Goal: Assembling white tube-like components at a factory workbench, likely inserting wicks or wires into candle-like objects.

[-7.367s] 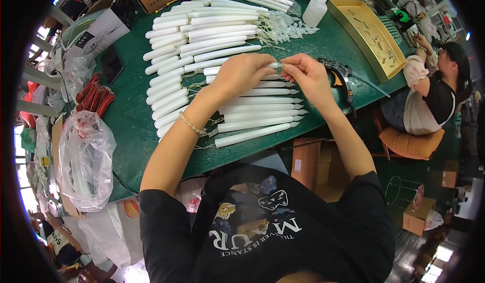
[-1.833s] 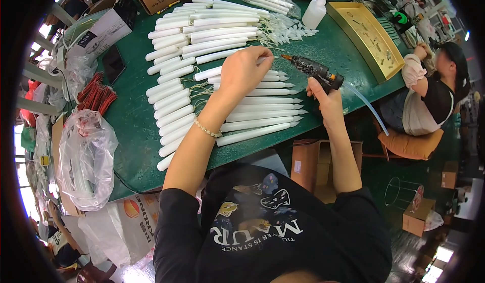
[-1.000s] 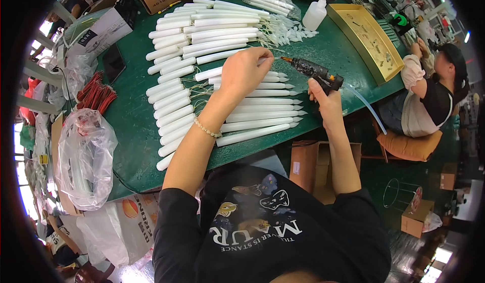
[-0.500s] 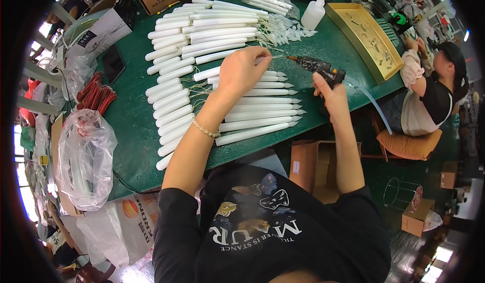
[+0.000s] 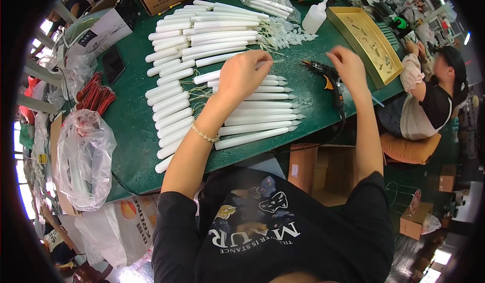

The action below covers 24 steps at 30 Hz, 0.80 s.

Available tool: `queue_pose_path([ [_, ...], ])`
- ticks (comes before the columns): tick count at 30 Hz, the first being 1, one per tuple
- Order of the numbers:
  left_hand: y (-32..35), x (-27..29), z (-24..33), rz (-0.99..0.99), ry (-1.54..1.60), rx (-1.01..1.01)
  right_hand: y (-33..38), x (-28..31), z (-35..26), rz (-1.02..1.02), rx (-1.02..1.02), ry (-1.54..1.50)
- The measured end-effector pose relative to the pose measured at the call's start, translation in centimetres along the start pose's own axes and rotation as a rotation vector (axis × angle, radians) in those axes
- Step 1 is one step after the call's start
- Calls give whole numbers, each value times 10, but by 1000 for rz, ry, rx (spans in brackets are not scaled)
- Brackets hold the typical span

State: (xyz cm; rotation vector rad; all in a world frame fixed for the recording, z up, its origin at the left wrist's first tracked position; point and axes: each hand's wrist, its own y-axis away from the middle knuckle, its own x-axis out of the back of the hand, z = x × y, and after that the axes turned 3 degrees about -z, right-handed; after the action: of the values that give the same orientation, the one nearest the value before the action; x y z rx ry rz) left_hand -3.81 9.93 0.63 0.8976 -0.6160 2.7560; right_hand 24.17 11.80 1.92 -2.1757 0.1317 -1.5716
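Observation:
My left hand (image 5: 244, 74) is closed in a pinch over the rows of white candle sticks (image 5: 262, 131). A thin pale wire shows just past its fingertips; the exact grip is partly hidden. To the right, my right hand (image 5: 349, 69) is raised above the table with its fingers loosely curved and nothing visible in them. Below it a black glue gun (image 5: 331, 83) with an orange trigger lies on the green table, nozzle toward the left. Small translucent flame-shaped tips (image 5: 290, 36) are heaped beyond my left hand, beside the wired ends of the farther candle sticks.
A white squeeze bottle (image 5: 315, 18) and a gold tray (image 5: 365, 43) with small bits stand at the back right. Left are a dark phone (image 5: 113, 64), red wires (image 5: 96, 95) and a plastic bag (image 5: 83, 156). A co-worker (image 5: 429, 91) sits at the right.
My right hand has let go of the glue gun, which now lies on the table, and has moved up and slightly right. My left hand has stayed nearly in place.

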Motion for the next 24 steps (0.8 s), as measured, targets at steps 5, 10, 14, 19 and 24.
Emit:
queue_pose_path([
  [5,1,-1,1,-11,-3,-15,-55,-47,-11,-105,264,-55],
  [10,2,-1,0,-6,10,-22,-69,-56,-19,-335,140,-19],
  [14,1,5,5,-37,13,9,-58,-35,-36,-208,30,-114],
  [19,2,10,3,-40,136,14,-15,-12,-72,-390,-196,-995],
  [24,3,12,8,-84,176,49,5,-17,-85,-376,-231,-1223],
])
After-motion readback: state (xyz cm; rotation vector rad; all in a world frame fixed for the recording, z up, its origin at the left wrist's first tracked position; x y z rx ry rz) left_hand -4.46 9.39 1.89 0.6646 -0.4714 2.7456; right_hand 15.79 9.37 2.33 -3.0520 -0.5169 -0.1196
